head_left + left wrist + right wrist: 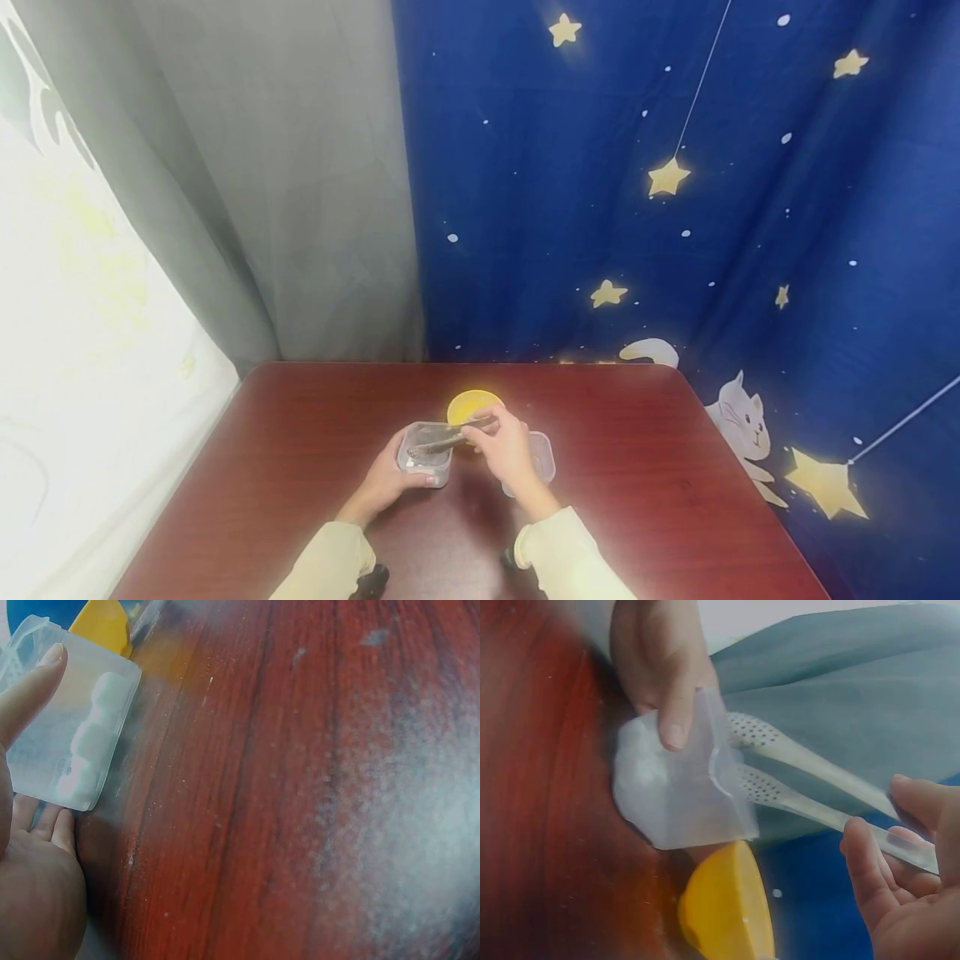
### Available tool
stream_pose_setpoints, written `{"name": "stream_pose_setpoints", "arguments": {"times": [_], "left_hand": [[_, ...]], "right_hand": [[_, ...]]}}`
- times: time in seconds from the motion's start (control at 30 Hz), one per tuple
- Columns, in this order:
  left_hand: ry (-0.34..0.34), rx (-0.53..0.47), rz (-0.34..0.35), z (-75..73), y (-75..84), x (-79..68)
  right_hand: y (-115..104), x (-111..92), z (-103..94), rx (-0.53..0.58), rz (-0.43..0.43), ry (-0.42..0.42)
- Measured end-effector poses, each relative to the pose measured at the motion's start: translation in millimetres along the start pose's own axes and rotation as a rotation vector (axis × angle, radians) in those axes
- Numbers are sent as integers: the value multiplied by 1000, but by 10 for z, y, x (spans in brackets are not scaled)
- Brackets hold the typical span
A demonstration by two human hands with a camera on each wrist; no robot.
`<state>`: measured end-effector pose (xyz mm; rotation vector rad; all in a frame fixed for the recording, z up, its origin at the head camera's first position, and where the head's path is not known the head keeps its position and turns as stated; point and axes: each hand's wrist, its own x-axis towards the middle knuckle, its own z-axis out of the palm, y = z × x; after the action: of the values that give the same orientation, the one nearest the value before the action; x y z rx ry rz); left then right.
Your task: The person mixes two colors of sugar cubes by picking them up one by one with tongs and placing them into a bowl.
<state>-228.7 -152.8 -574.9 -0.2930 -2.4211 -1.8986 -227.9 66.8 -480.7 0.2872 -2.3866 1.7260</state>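
Grey curtain (300,183) and star-printed blue curtain (525,183) noted behind a glossy reddish-brown table (637,467). At lower centre of the head view, a translucent, squarish plastic box (442,478) is gripped by the left hand (386,481), thumb against its wall; rounded white pieces (91,739) are seen lying along its bottom. Pale, metallic-looking tongs with perforated heads (810,808) are pinched in the right hand (505,450), arms apart, heads at the box's mouth; whether any piece is touched cannot be told. A round yellow bowl (471,405) is seen just beyond; a flat translucent lid (543,457) is partly covered by the right wrist. Step in hand judged: picking from the box. Next move probably calls for one piece to be squeezed between the heads, box held steady.
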Motion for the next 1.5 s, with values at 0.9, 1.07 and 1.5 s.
{"name": "stream_pose_setpoints", "arguments": {"times": [0.9,1.07,1.5], "left_hand": [[-13,-38,-17,-20,241,-71],[-20,-39,-23,-22,281,-88],[-13,-35,-16,-29,288,-90]], "right_hand": [[179,17,198,-90,5,-82],[177,3,212,-80,-18,-104],[207,0,219,-67,-24,-66]]}}
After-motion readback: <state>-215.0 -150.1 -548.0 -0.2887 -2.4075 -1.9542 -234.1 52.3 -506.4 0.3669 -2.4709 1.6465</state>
